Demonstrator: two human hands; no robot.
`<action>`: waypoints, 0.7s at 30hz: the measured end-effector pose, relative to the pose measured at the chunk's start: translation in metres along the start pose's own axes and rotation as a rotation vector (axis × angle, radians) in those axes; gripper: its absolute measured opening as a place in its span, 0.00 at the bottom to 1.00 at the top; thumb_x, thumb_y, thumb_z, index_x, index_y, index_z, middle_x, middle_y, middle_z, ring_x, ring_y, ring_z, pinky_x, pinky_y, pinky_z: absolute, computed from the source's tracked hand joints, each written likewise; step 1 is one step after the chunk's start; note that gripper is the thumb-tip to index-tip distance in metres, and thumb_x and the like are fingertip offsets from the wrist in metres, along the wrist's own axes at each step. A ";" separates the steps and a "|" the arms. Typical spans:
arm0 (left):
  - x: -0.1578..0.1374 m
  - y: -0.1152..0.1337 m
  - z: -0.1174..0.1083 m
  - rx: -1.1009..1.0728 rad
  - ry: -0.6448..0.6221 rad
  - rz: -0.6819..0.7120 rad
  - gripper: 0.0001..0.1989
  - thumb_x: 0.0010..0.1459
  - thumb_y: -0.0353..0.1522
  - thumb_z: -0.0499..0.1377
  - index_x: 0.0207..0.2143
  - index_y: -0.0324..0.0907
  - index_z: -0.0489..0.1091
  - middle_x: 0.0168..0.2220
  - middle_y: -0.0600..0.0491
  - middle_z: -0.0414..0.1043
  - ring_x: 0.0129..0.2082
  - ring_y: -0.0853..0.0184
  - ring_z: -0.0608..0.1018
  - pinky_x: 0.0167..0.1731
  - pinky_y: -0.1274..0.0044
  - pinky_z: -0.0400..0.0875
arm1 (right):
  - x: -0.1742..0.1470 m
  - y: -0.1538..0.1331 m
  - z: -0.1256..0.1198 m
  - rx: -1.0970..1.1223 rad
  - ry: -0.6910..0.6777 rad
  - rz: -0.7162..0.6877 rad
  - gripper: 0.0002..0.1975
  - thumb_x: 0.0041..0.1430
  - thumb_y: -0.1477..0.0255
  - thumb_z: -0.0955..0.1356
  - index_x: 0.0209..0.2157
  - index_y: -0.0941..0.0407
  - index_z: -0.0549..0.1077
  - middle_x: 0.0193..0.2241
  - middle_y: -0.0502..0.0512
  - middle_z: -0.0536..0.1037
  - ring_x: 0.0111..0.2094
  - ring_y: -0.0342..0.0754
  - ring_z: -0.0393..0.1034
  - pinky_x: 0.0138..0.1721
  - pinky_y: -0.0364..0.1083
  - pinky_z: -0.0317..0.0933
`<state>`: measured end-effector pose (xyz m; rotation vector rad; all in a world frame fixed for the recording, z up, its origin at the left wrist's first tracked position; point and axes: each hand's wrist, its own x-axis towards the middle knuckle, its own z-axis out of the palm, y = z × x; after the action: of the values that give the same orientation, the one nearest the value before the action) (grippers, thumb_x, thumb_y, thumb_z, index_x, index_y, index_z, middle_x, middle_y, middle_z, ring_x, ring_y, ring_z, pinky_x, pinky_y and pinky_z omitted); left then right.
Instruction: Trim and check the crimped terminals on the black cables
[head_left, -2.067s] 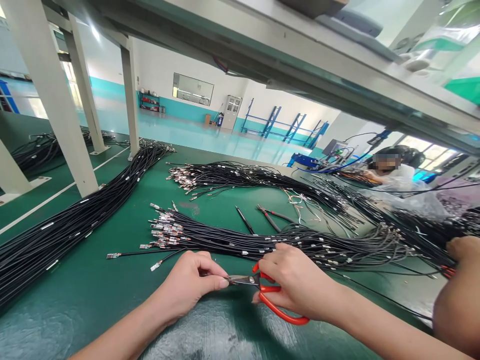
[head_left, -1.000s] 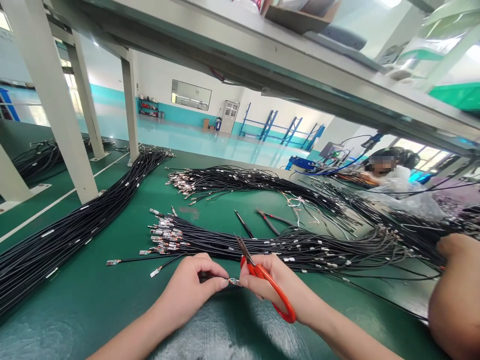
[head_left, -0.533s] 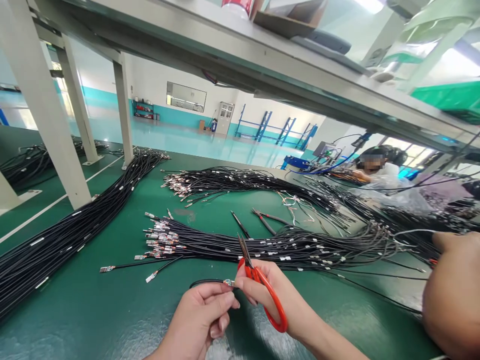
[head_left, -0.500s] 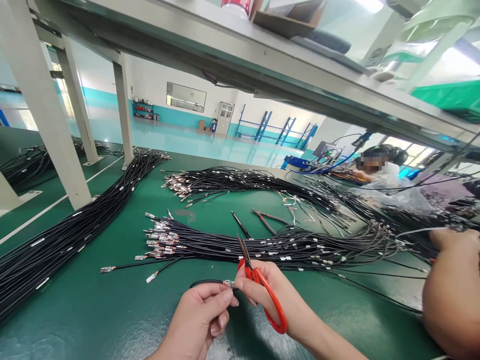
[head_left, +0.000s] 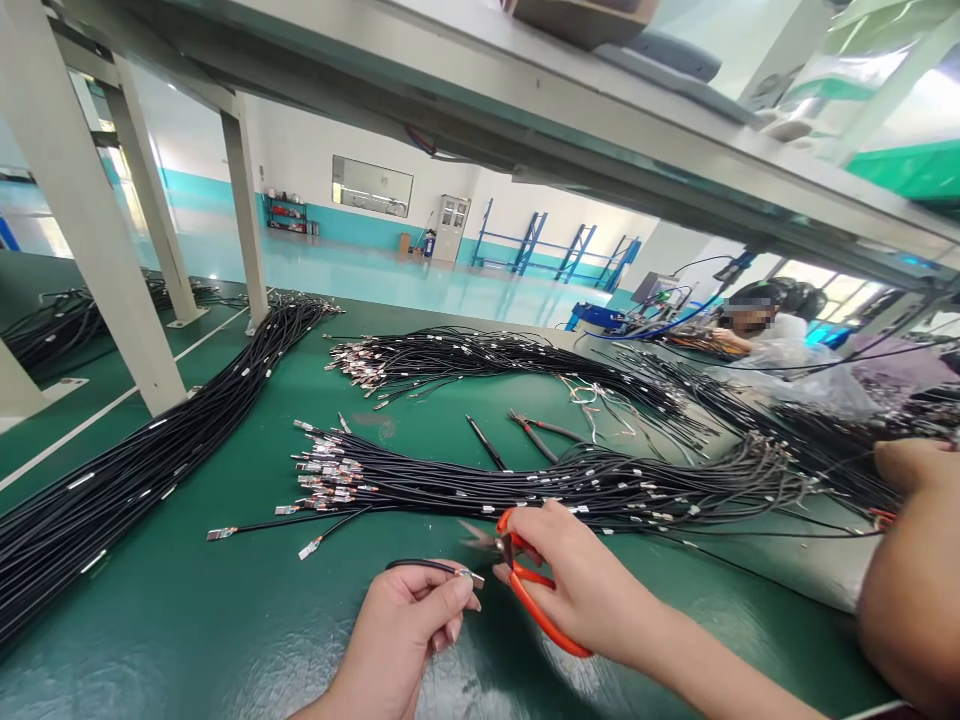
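Left hand (head_left: 405,618): thumb and index finger pinched together on the black cable (head_left: 420,564), at its connector (head_left: 475,578).
Right hand (head_left: 589,585): fingers curled round the handles of the red scissors (head_left: 551,630); blades blurred, parted, just beside the connector.
Cable end: above the worktop (head_left: 247,640), toward its near edge.
Cable bundle (head_left: 465,488): lying between hands and worktop's far edge.

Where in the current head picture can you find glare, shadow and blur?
In the head view, pale glare patches the near green tabletop; same view, a dark shadow lies below the right hand; also there, the scissor blades look blurred, perhaps from motion.
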<state>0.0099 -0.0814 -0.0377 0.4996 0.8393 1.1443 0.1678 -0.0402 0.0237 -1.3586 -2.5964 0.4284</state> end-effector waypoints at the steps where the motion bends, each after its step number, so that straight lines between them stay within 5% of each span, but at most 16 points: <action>1: 0.000 -0.001 -0.001 0.018 -0.008 0.001 0.13 0.35 0.37 0.68 0.18 0.36 0.73 0.19 0.53 0.68 0.16 0.78 0.60 0.18 0.82 0.50 | -0.002 0.001 -0.002 -0.063 -0.013 -0.045 0.03 0.49 0.76 0.61 0.24 0.57 0.60 0.23 0.50 0.66 0.25 0.43 0.56 0.36 0.46 0.51; 7: 0.002 -0.006 -0.005 0.056 -0.018 0.017 0.08 0.36 0.33 0.67 0.18 0.36 0.73 0.20 0.52 0.69 0.17 0.77 0.61 0.20 0.81 0.52 | -0.005 -0.002 -0.004 -0.131 -0.150 -0.123 0.04 0.45 0.79 0.60 0.26 0.56 0.61 0.26 0.50 0.70 0.26 0.43 0.59 0.36 0.46 0.50; 21: 0.003 -0.009 -0.006 0.122 -0.059 0.039 0.05 0.40 0.32 0.64 0.19 0.37 0.74 0.21 0.52 0.71 0.18 0.77 0.62 0.21 0.81 0.52 | -0.004 0.000 0.000 -0.264 -0.163 -0.157 0.02 0.46 0.77 0.60 0.25 0.57 0.61 0.24 0.51 0.70 0.24 0.44 0.59 0.33 0.45 0.47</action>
<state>0.0108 -0.0816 -0.0487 0.6500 0.8548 1.1131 0.1694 -0.0436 0.0234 -1.2244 -2.9553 0.1834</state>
